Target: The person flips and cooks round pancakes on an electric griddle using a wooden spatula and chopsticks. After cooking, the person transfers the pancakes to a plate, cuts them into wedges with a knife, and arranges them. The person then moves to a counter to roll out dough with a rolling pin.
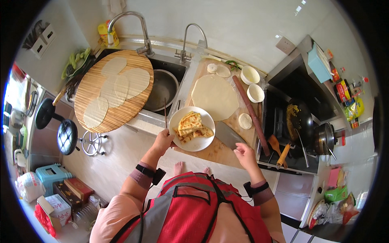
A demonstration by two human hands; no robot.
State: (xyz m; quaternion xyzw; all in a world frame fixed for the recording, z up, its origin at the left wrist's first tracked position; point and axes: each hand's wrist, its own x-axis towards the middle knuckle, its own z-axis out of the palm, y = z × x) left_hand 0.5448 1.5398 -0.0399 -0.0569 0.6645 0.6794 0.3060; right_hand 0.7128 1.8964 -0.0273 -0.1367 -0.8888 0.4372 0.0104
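My left hand (pixel 164 140) grips the left rim of a white plate (pixel 200 147) holding browned, layered flatbread pieces (pixel 190 124). A thin brown chopstick (pixel 165 114) sticks up from the same hand. A cleaver (pixel 228 133) lies on the wooden board (pixel 197 154), its blade partly behind the plate. Beside the blade's right end is my right hand (pixel 245 153), fingers loosely bent and apart; it appears to hold nothing, and the cleaver's handle is hidden. Behind the plate, a rolled-out dough sheet (pixel 214 95) lies near a long rolling pin (pixel 250 112) and a dough round (pixel 245 121).
A round slatted wooden board (pixel 139 106) with several thin dough rounds (pixel 114 91) partly covers the sink. A metal basin (pixel 164 88) sits inside it. White bowls (pixel 255 93) stand behind the rolling pin. At right are a wok (pixel 301 121), a spatula (pixel 275 145) and a lidded pot (pixel 323 138).
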